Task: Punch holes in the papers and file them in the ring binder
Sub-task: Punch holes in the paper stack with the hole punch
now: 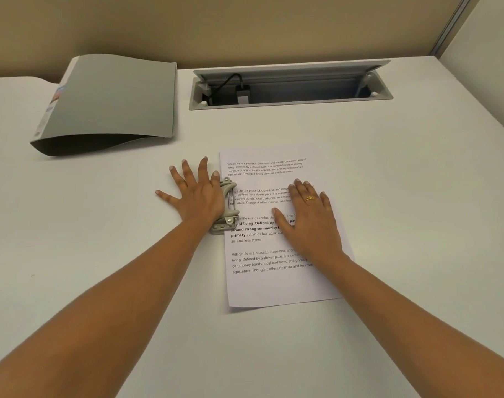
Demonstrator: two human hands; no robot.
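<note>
A printed white paper [276, 278] lies on the desk in front of me, its left edge slid into a small grey hole punch [227, 208]. My left hand [197, 193] presses flat on the punch with its fingers spread and straight. Flat on the sheet lies my right hand [309, 216], holding it down, a gold ring on one finger. The grey ring binder [110, 101] rests shut at the back left, its cover bulging upward.
A recessed cable tray [291, 87] with its lid raised sits in the white desk [101, 225] at the back centre, holding a black plug and cable. A beige partition wall stands behind the desk.
</note>
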